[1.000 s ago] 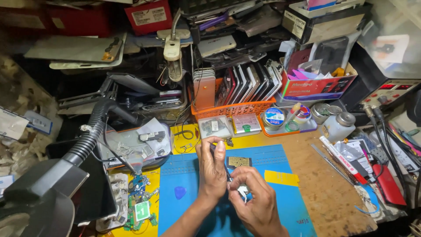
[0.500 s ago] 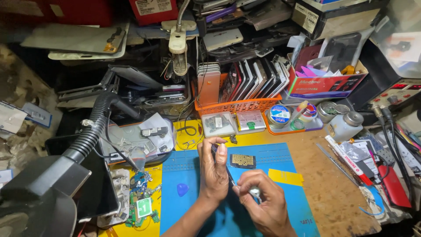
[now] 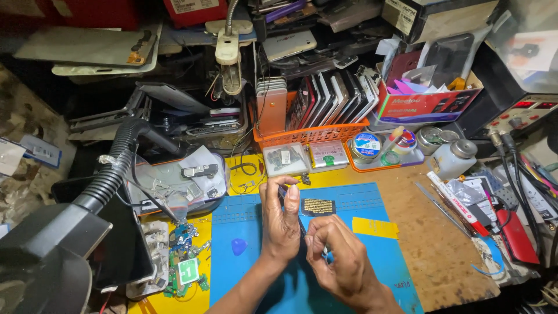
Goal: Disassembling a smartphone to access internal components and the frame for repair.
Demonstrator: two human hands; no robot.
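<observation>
Over a blue work mat (image 3: 244,218), my left hand (image 3: 281,224) stands upright with the fingers closed around a thin dark object that barely shows past the palm. Just to its right and touching it, my right hand (image 3: 337,259) pinches a small tool or part with curled fingers. What exactly sits between the two hands is hidden. A small dark plate with gold dots (image 3: 318,206) lies on the mat just beyond the fingers. A blue plectrum-shaped pick (image 3: 239,246) rests on the mat left of my left wrist.
An orange basket of upright phones (image 3: 317,113) stands behind the mat. A black ribbed hose and hood (image 3: 70,232) fills the near left. Circuit boards (image 3: 185,264) lie left of the mat. A tray with tins (image 3: 381,151), a bottle (image 3: 453,157) and cables (image 3: 517,186) crowd the right.
Both hands have slid slightly toward me and closer together over the mat, staying on the same small item. The view has tipped a little, nothing else on the bench moved.
</observation>
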